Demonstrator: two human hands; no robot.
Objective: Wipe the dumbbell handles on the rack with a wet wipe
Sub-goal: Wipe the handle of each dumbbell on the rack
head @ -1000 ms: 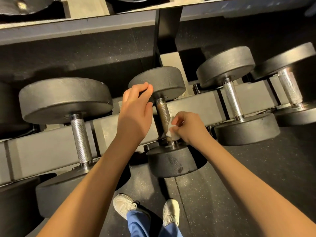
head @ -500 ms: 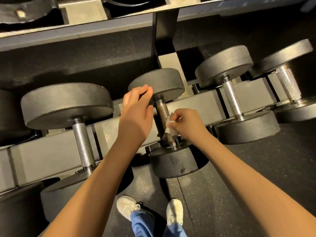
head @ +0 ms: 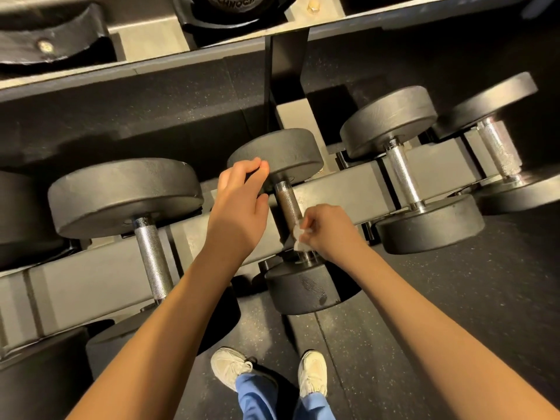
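On lower rack (head: 354,189) tier, centre: dumbbell (head: 285,150), handle (head: 288,204) wiped w/ wet wipe (head: 298,241), pinched in R hand (head: 331,231) fingers, slightly lower than 0.5 s ago. L hand (head: 239,207) fingers curled round its upper head, unchanged. Upper-tier weight (head: 233,4) marked "ECHNOGY", partly legible.

One head-worn wide-angle view, aimed forward and steeply down from just above the rack (head: 342,192). Close range. Rack ran diagonally across mid-frame, upper shelf (head: 145,37) along the top edge, floor (head: 485,268) and shoes (head: 230,368) at bottom centre, forearms (head: 169,313) entering from the lower corners.
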